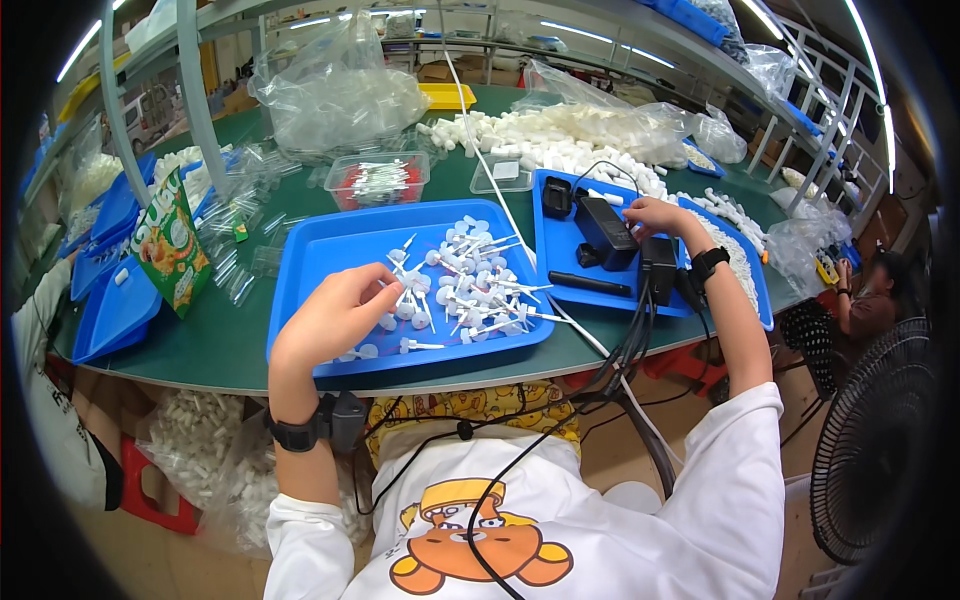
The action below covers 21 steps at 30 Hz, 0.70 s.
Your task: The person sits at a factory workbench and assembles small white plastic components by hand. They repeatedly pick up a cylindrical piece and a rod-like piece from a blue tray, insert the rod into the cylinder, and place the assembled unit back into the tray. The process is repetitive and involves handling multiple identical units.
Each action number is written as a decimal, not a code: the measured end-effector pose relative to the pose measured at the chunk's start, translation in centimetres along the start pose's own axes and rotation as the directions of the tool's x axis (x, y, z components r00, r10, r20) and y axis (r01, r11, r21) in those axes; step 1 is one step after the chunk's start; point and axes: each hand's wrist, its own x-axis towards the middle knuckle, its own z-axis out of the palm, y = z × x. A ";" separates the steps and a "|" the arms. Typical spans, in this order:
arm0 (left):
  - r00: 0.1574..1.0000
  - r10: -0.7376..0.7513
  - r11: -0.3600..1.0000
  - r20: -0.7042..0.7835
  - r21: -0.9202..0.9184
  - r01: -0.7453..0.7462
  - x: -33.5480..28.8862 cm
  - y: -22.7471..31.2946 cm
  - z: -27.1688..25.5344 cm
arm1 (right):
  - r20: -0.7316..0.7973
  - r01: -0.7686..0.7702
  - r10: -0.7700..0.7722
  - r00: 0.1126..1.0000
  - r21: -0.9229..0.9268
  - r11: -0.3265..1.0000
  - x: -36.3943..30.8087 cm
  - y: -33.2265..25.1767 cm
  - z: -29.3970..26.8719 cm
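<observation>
My left hand [345, 312] is over the left side of a large blue tray [330, 235]. Its fingers are bent, with a gap between thumb and forefinger, beside a heap of small white stick-like parts with translucent round discs [475, 275]. I see nothing held in it. Farther right, my right hand [657, 216] reaches over a second blue tray [560, 285]. Its fingers are curled together by a black box-shaped device [605, 230] and a few white cylinders. Whatever lies between those fingertips is hidden.
Black cables [630, 345] and a white cord [480, 150] cross the trays. Behind stand a clear tub of red and white sticks [378, 182], a plastic bag [335, 95] and piled white cylinders [560, 140]. A green snack bag [172, 245] stands left; a fan [875, 440] is right.
</observation>
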 end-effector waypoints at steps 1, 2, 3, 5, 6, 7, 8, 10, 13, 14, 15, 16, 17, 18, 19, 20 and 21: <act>1.000 0.003 1.000 -0.004 -0.003 -0.003 -0.1 0.0 0.0 | -0.004 0.007 -0.007 1.000 0.001 1.000 -0.2 -0.2 -0.2; 1.000 -0.001 1.000 -0.004 -0.004 0.001 -0.1 0.0 0.0 | -0.014 0.010 -0.010 1.000 0.002 1.000 -0.7 -0.3 -0.4; 1.000 -0.005 1.000 -0.004 -0.005 0.005 -0.1 0.1 0.0 | -0.031 0.024 -0.025 0.999 -0.032 0.999 -0.6 -0.3 -0.5; 1.000 -0.013 1.000 0.003 0.003 0.013 -0.1 0.2 0.0 | -0.062 0.010 -0.014 0.998 -0.066 0.998 -0.4 -0.3 -0.4; 1.000 -0.017 1.000 0.009 0.012 0.016 0.0 0.2 0.0 | -0.077 0.001 -0.007 0.997 -0.083 0.997 -0.1 -0.1 -0.4; 1.000 -0.021 1.000 0.015 0.021 0.020 0.0 0.3 0.0 | -0.046 -0.013 0.008 0.999 -0.116 0.993 0.1 0.1 -0.4; 1.000 -0.016 1.000 0.014 0.004 0.016 0.0 0.3 0.0 | -0.018 -0.022 0.020 1.000 -0.152 0.988 0.4 0.1 -0.4; 1.000 -0.007 1.000 0.014 -0.030 0.007 -0.1 0.3 0.2 | 0.002 -0.044 0.045 0.999 -0.149 0.988 0.8 0.0 -0.9; 1.000 -0.009 1.000 0.005 0.002 0.009 0.0 0.2 0.0 | 0.000 -0.061 0.062 0.998 -0.057 0.996 0.5 -0.7 -1.1; 1.000 -0.004 1.000 0.003 -0.002 0.004 -0.1 0.2 0.0 | 0.006 -0.053 0.054 0.999 -0.042 0.998 0.1 -1.1 -1.4; 1.000 0.003 1.000 0.003 -0.005 -0.003 -0.1 0.2 -0.1 | 0.011 -0.047 0.047 0.999 -0.026 0.999 -0.4 -1.4 -1.6; 1.000 0.011 1.000 0.005 -0.008 -0.011 -0.1 0.3 -0.1 | -0.019 0.018 -0.017 1.000 0.033 0.999 -1.1 -1.5 -1.9; 1.000 0.024 0.999 0.019 -0.031 -0.023 -0.1 0.5 0.0 | -0.050 0.088 -0.083 0.995 0.090 0.992 -2.0 -2.0 -2.0; 0.999 0.038 0.998 0.037 -0.054 -0.036 0.0 0.7 0.1 | -0.086 0.155 -0.144 0.986 0.147 0.977 -3.2 -2.6 -2.2; 0.998 0.043 0.996 0.045 -0.075 -0.040 -0.1 0.8 0.2 | -0.130 0.239 -0.220 0.967 0.156 0.958 -5.0 -4.4 -1.6; 0.996 0.078 0.989 0.036 -0.132 -0.073 0.0 0.8 0.4 | -0.162 0.325 -0.299 0.940 0.174 0.930 -6.5 -5.7 -1.1; 0.994 0.110 0.977 0.024 -0.188 -0.103 0.1 0.8 0.8 | -0.177 0.429 -0.396 0.901 0.221 0.876 -8.0 -7.1 -0.1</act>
